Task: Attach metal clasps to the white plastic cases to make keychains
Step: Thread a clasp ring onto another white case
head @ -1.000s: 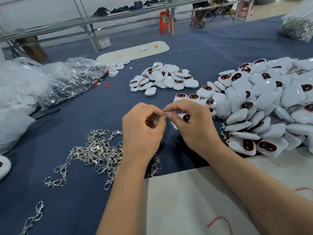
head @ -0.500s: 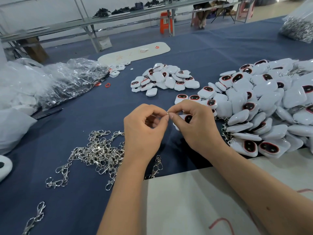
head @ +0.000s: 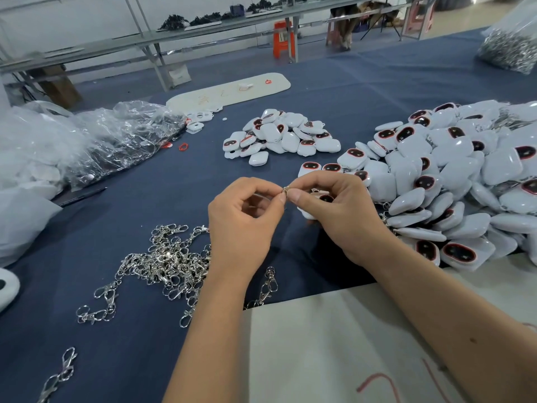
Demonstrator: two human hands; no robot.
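Note:
Above the blue cloth my left hand (head: 244, 225) and my right hand (head: 340, 216) meet fingertip to fingertip. Between them both pinch a small metal clasp ring (head: 286, 189). My right hand also grips a white plastic case (head: 318, 199) with a dark red-rimmed face, mostly hidden under the fingers. A heap of loose silver clasps (head: 165, 263) lies to the left of my left wrist. A big pile of white cases (head: 453, 181) fills the right side, several with clasps showing. A smaller pile of cases (head: 282, 135) sits further back.
Crumpled clear plastic bags (head: 110, 138) lie at the left. A white board (head: 334, 344) covers the near table edge under my forearms. A long white tray (head: 229, 91) rests at the back. A bag of metal parts (head: 511, 50) stands at the far right. Single clasps (head: 58, 376) lie near left.
Both hands stay together at the same spot, with only slight finger shifts on the ring. The piles have not moved.

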